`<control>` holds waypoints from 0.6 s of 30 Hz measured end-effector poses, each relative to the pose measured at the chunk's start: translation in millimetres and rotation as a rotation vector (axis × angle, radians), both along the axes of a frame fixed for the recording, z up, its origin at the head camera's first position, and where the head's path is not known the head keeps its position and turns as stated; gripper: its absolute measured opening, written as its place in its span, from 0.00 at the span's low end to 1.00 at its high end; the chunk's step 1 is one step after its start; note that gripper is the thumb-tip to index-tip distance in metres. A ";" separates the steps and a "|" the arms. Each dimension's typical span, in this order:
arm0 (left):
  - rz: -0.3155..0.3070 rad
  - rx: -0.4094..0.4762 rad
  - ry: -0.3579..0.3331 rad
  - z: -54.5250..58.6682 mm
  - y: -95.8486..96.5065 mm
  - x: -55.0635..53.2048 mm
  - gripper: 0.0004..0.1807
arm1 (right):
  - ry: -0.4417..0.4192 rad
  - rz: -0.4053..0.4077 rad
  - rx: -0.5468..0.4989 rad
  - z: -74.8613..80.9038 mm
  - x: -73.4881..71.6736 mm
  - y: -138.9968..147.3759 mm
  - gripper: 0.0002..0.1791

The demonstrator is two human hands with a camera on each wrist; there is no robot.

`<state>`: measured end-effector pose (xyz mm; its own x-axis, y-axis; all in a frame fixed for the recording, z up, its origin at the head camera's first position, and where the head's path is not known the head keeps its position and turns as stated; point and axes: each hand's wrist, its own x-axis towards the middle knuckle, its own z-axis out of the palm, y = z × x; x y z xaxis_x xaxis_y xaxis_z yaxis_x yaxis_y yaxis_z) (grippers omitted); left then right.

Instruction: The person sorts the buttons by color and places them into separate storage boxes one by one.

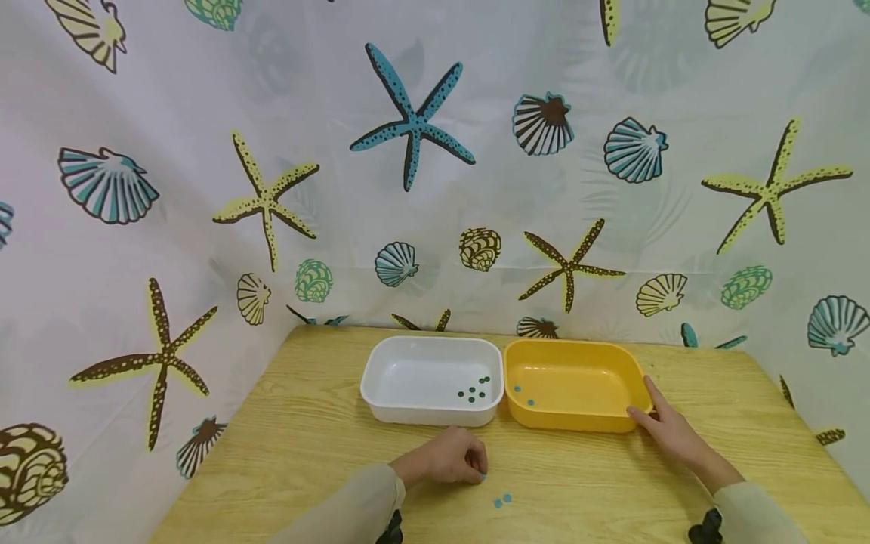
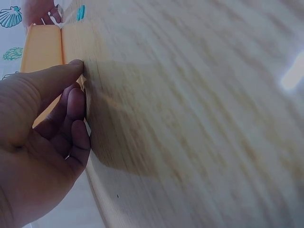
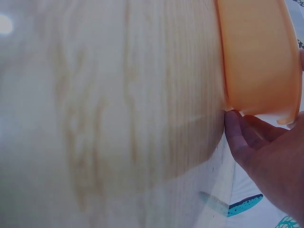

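My left hand (image 1: pixel 448 456) rests low on the table, thumb and forefinger pinching a small blue disc (image 1: pixel 483 477). In the left wrist view the other fingers of that hand are curled and the disc is hidden. Two more blue discs (image 1: pixel 503 501) lie on the wood just to its right. With thumb and fingers around its right end, my right hand (image 1: pixel 669 434) holds a yellow tray (image 1: pixel 578 421). Inside that tray are two blue discs (image 1: pixel 524 396) near its left side. A white tray (image 1: pixel 428 416) stands against it on the left, with several dark green discs (image 1: pixel 472 394) inside.
Both trays sit toward the back of the wooden table (image 1: pixel 299 423). A white curtain (image 1: pixel 476 204) printed with starfish and shells hangs behind the table and along its sides.
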<state>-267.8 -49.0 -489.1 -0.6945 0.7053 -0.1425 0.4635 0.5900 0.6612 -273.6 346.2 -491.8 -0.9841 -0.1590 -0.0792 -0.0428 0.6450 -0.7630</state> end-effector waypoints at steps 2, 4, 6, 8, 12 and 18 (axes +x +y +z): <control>0.003 0.008 -0.007 -0.9 0.2 0.3 0.06 | 0.001 -0.001 0.001 -0.8 0.2 0.4 0.47; 0.006 0.019 -0.015 -1.9 0.3 0.4 0.06 | 0.004 -0.001 0.001 -1.1 0.5 0.5 0.47; 0.006 0.034 -0.019 -2.1 0.3 0.7 0.06 | 0.006 0.000 0.002 -1.2 0.7 0.5 0.47; 0.009 0.046 -0.025 -2.6 0.2 0.5 0.06 | 0.008 0.000 0.000 -0.9 0.9 0.2 0.47; 0.028 0.047 -0.033 -3.1 0.2 -0.4 0.07 | 0.004 0.001 -0.002 0.2 1.2 -0.5 0.47; 0.095 0.042 -0.098 0.7 2.8 -3.3 0.06 | 0.004 -0.002 0.004 2.5 1.5 -1.7 0.47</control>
<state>-271.1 -46.2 -488.3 -0.7428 0.6435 -0.1845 0.3388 0.5991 0.7254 -272.1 344.5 -489.3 -0.9846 -0.1572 -0.0763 -0.0446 0.6483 -0.7601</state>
